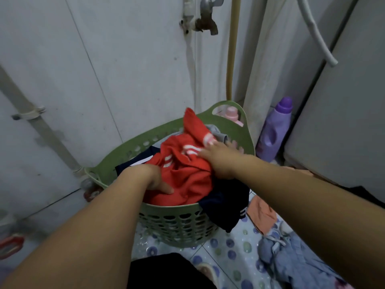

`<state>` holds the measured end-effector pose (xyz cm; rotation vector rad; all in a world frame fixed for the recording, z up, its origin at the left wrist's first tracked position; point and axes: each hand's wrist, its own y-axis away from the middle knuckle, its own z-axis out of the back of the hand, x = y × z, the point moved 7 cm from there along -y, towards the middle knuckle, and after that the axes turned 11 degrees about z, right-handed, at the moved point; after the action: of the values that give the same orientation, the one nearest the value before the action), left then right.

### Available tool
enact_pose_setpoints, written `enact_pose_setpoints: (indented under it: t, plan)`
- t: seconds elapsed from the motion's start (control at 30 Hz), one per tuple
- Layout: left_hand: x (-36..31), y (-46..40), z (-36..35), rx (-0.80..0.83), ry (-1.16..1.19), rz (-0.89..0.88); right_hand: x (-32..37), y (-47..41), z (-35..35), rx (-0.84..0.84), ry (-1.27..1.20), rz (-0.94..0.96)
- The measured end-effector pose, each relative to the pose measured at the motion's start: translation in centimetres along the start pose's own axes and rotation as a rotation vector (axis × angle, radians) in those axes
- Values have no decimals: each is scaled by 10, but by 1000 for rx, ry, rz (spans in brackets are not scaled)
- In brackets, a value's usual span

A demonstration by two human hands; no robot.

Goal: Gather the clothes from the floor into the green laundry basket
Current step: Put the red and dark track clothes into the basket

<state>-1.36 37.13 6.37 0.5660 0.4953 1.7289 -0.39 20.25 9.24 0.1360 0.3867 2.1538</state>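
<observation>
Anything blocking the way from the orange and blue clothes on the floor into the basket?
Nothing visible. The orange cloth and blue clothes lie right of the basket; its top is open, though piled high.

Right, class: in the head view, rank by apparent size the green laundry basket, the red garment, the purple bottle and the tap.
1. Green laundry basket
2. Red garment
3. Purple bottle
4. Tap
The tap sits farther from the camera, so its real size is unsure.

Legible text: none | purple bottle (274, 130): label unreadable | red garment (183, 167): white stripes only, no lettering | numbers/signs: none
</observation>
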Motion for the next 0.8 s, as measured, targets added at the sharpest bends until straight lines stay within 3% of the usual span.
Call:
enact_pose_setpoints:
  t: [0.07,0.13,0.23,0.33,0.4,0.47,0.53,0.63,0.8]
  plan:
    - [-3,3,1,6,-50,-21,-13,17,-26,304,45,-68]
    - [-11,3,4,-7,-67,-56,-23,32,-29,401,-39,-111]
    - [-20,9,17,-131,-4,-98,-41,45,-7,165,-316,-228]
    - [-33,22,27,-293,-5,-193,-56,58,6,-124,-431,-340]
    - [-48,23,21,-278,-2,-315,-63,75,1,-239,-461,-437]
    - [-58,21,9,-209,7,-379,-63,87,-15,-220,-446,-488]
    - [-65,19,-1,-160,-22,-381,-58,95,-44,-95,-527,-518]
    - [-71,20,-11,-108,-99,-344,-33,102,-88,6,-1010,-577]
    - [-74,21,-17,-89,-166,-303,-28,96,-110,-260,-1398,-637]
